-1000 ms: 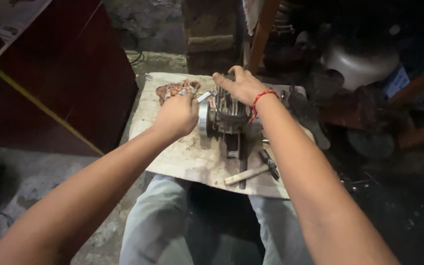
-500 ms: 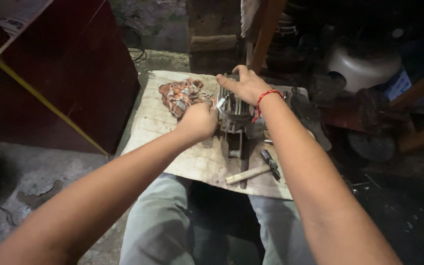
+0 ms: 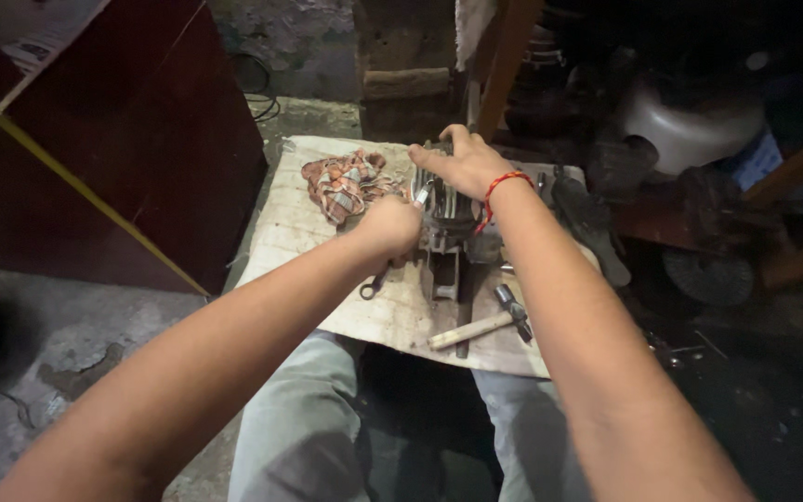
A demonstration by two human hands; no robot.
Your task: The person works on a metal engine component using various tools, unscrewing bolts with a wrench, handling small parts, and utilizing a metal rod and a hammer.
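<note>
- Left hand (image 3: 390,229) fisted around a wrench (image 3: 375,279), just left of the engine part (image 3: 448,218).
- Right hand (image 3: 462,165) lies spread, fingers loosely open, atop the engine part.

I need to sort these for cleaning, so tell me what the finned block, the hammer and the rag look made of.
The finned block under the right hand looks like cast metal: dull grey, ribbed, grimy. The hammer has a dark, probably steel head on a pale handle that looks like bare wood. The rag is soft woven cloth, crumpled, with a reddish check pattern.
</note>
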